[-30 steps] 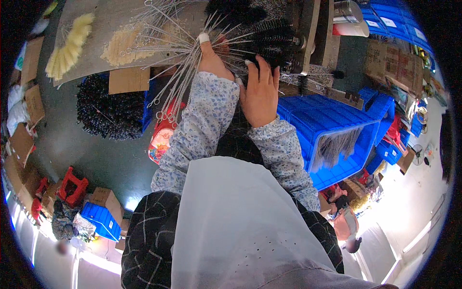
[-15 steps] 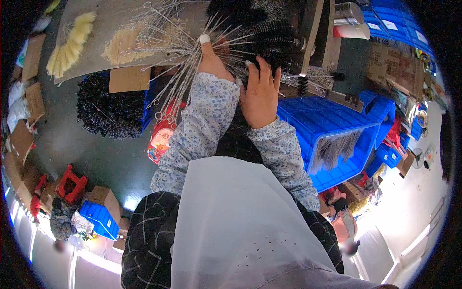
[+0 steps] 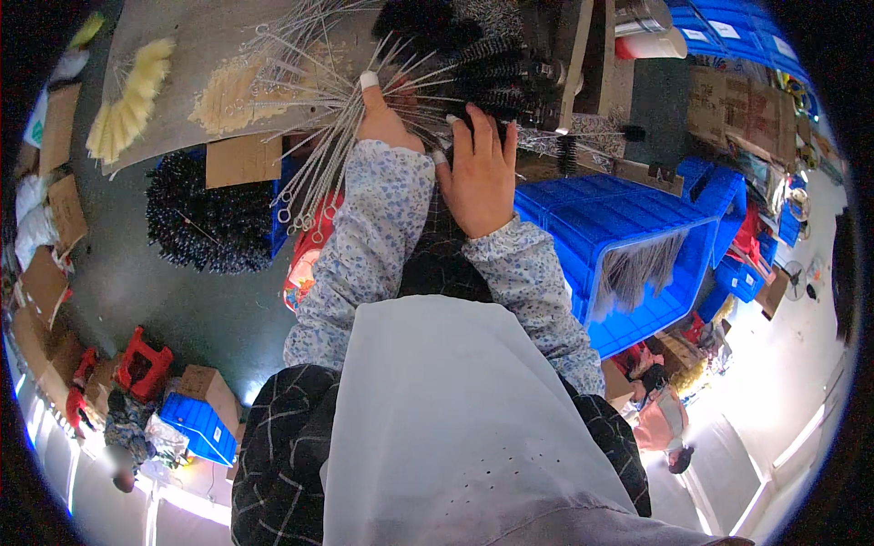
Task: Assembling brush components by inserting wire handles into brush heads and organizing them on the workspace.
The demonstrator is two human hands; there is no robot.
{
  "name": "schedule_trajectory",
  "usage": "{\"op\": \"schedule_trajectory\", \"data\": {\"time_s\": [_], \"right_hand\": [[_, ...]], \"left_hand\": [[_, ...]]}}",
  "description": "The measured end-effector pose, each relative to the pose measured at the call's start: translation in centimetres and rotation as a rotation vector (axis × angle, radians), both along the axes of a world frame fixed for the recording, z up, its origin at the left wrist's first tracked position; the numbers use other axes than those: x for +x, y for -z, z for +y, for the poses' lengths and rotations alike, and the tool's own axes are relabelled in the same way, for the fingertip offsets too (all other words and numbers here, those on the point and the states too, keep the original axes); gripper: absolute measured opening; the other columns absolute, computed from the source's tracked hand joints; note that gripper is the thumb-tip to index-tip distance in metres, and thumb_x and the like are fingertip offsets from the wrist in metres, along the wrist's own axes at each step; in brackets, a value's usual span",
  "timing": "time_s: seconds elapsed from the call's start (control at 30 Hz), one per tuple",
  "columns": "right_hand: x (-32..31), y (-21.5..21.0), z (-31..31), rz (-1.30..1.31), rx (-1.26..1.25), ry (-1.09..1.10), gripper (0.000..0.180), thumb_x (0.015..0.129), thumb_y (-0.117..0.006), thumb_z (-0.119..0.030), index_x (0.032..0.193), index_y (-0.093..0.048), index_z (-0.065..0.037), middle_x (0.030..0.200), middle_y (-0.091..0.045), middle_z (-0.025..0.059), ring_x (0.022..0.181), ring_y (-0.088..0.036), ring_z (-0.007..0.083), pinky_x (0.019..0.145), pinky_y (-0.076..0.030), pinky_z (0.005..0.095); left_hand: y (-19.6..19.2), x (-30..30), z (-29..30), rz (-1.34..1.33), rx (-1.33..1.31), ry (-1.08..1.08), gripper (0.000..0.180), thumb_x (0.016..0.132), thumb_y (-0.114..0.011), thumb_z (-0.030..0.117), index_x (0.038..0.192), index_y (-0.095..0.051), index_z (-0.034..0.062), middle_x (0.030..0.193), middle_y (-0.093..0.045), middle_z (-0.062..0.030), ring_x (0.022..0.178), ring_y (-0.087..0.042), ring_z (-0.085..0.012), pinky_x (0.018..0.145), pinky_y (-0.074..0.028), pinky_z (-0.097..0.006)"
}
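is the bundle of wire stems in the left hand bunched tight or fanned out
Fanned out. The wire stems splay from the left hand in many directions, looped ends spread below the bench edge, other ends radiating over the bench.

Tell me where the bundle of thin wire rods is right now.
In the head view the bundle of wire rods fans out at upper centre, across the grey worktop, under the left hand and left of the black brushes.

A fan of thin wire stems (image 3: 332,136) with looped ends spreads over the far edge of a grey table, loops hanging toward the near left, held in the left hand (image 3: 387,123). To the right, black bristle brushes (image 3: 496,68) lie bunched, bristled heads pointing far right, under the fingertips of the right hand (image 3: 478,173).
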State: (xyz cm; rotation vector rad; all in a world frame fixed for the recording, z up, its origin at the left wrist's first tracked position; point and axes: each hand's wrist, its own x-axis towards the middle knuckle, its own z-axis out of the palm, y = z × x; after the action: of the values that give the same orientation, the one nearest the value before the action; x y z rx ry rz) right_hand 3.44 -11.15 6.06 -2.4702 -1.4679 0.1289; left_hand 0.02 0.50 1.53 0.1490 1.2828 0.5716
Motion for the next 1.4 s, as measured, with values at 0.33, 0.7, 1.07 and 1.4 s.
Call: {"op": "schedule_trajectory", "data": {"time_s": [0.33,0.7,1.07,1.4], "right_hand": [[-1.4,-0.3,0.0,-0.118,0.040,0.050,0.056,0.058,-0.063,-0.017,0.109,-0.042,-0.007,0.112,-0.040,0.0126,0.099,-0.039,0.0296,0.083,-0.030,0.0432],[-1.6,-1.3,0.8,-0.222,-0.063,0.164,0.049,0.061,-0.061,-0.024,0.106,-0.048,-0.010,0.097,-0.046,0.0126,0.088,-0.042,0.0267,0.073,-0.032,0.0410],[0.0,-1.1,0.2,-0.274,-0.131,0.162,0.054,0.061,-0.062,-0.027,0.109,-0.046,-0.011,0.102,-0.045,0.0110,0.090,-0.041,0.0250,0.073,-0.029,0.0408],[0.5,-1.1,0.0,-0.253,-0.151,0.167,0.052,0.062,-0.061,-0.028,0.109,-0.046,-0.012,0.103,-0.046,0.0110,0.091,-0.040,0.0254,0.074,-0.029,0.0411]], "left_hand": [[1.5,-1.1,0.3,-0.349,0.166,-0.172,0.040,0.082,-0.044,0.042,0.094,-0.050,0.0039,0.076,-0.057,-0.0091,0.058,-0.052,-0.0173,0.050,-0.045,-0.030],[2.1,-0.6,-0.1,-0.308,0.196,-0.122,0.038,0.083,-0.043,0.040,0.094,-0.054,0.0053,0.081,-0.058,-0.0084,0.064,-0.054,-0.0200,0.056,-0.046,-0.033],[1.3,1.2,-0.9,-0.319,0.145,-0.151,0.034,0.083,-0.044,0.039,0.092,-0.053,0.0078,0.079,-0.059,-0.0074,0.067,-0.055,-0.0193,0.055,-0.046,-0.032],[1.1,1.9,-1.3,-0.312,0.084,-0.199,0.033,0.083,-0.045,0.036,0.092,-0.051,0.0058,0.078,-0.059,-0.0084,0.067,-0.056,-0.0198,0.058,-0.047,-0.031]]}}
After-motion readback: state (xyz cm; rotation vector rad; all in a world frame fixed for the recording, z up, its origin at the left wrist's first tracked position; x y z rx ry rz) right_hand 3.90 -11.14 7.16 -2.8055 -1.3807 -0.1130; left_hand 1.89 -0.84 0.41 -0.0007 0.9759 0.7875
